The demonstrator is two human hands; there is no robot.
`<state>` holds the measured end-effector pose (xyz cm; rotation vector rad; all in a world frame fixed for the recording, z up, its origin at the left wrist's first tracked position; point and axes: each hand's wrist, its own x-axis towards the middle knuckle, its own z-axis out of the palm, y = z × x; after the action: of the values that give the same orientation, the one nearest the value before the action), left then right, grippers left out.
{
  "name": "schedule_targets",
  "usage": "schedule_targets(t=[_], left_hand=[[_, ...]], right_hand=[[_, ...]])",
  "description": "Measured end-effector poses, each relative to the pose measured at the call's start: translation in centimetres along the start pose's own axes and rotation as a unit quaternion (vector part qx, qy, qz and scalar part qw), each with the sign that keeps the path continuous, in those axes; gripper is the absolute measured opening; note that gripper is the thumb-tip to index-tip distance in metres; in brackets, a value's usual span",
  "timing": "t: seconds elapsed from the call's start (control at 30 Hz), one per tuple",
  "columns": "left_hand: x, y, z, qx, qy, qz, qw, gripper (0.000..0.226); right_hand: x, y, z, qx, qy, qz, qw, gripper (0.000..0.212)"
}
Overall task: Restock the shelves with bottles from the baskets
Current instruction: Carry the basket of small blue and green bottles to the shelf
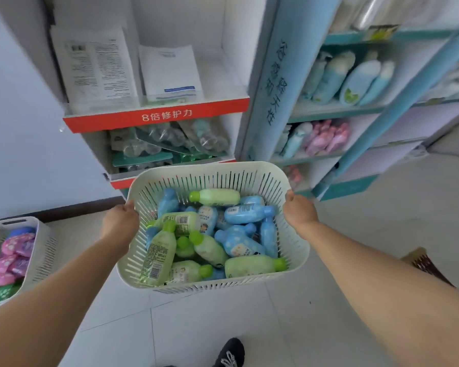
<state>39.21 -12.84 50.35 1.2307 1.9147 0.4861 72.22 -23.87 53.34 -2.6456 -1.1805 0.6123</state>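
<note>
Holding the white basket [210, 168] level matters: the left hand [121, 221] grips its left rim, the right hand [298, 211] its right rim. Blue and green bottles [245, 213] lie piled inside. Bring it near the blue shelf [337, 109] slowly.

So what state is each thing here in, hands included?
Pale green slotted plastic basket: held up, carrying bottles.
Left hand: grips its left rim.
Right hand: grips its right rim.
Green and blue plastic bottles: capped, lying jumbled inside.
White slotted basket: on the floor, holding pink and purple items.
</note>
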Motion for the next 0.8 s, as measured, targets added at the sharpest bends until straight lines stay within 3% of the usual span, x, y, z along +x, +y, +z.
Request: schedule_targets(t=[0.3,0.47,0.57,0.8], left_hand=[[-0.6,12.3,15.0,0.071,-0.073,0.083,0.991,0.041],[-0.9,19.1,23.5,0.123,-0.138,0.144,0.972,0.034],[-1.7,22.8,28.3,0.099,-0.169,0.153,0.969,0.045],[-4.0,31.5,39.3,0.14,-0.219,0.207,0.943,0.043]], right_hand=[[5.0,12.8,-6.7,0.08,0.054,0.13,0.987,0.037],[8.3,18.9,-9.8,0.089,0.049,0.21,0.972,0.044],[9.9,22.4,-11.7,0.087,0.068,0.252,0.961,0.043],[13.3,31.1,-15.8,0.092,0.1,0.321,0.937,0.04]])
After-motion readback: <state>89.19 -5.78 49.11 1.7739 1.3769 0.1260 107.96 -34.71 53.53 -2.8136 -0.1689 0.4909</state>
